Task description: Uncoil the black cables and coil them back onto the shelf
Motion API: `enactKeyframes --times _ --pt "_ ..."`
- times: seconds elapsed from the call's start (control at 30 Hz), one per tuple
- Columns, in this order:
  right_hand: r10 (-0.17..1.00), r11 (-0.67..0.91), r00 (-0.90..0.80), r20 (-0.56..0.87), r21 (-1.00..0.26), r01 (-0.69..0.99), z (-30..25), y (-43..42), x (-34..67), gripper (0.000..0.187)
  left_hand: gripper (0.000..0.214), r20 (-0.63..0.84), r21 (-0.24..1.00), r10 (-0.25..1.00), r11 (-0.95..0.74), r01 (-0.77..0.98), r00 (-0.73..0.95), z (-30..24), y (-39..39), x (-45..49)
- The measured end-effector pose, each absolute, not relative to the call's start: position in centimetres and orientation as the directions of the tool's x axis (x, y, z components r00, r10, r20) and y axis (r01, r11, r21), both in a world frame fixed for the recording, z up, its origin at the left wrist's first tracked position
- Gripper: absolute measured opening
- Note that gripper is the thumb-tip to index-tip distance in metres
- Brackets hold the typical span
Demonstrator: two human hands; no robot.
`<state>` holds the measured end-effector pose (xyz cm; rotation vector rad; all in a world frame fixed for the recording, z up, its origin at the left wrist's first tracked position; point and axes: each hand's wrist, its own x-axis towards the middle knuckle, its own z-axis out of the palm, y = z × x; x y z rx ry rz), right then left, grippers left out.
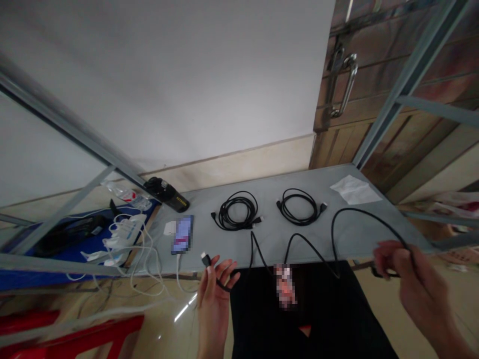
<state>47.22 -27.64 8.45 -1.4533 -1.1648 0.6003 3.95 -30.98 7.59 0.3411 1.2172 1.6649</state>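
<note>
My left hand [219,281], palm up at the shelf's front edge, pinches a black cable [372,215] close to its plug [205,259]. That plug has a flat metal end and looks like HDMI. The cable hangs in loose bends over the shelf edge and dark-clothed lap to my right hand [402,269], whose fingers are closed around it out to the right. Part of a second black end shows under the right fingers. Two other black cables lie coiled on the shelf beyond my hands: a thicker coil [223,215] and a smaller coil [299,222].
On the grey shelf [271,199] are a phone [183,234] with a white charging cord, a black bottle [170,195] and a white sheet [354,189]. A white power strip [129,230] and tangled cords sit at left. Metal posts [407,80] frame both sides.
</note>
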Motion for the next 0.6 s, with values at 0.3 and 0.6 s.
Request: enactKeyframes --times 0.3,0.6 --pt "0.959 0.113 -0.283 0.012 -0.931 0.346 8.2 -26.6 35.1 0.042 0.049 -0.432 0.678 0.870 0.141 -0.721 -0.236 7.4 -30.1 10.6" --pt "0.843 0.317 -0.536 0.048 -0.849 0.423 7.9 -26.2 30.0 0.056 0.035 -0.380 0.630 0.925 0.245 -0.737 -0.018 11.1 -27.0 11.9"
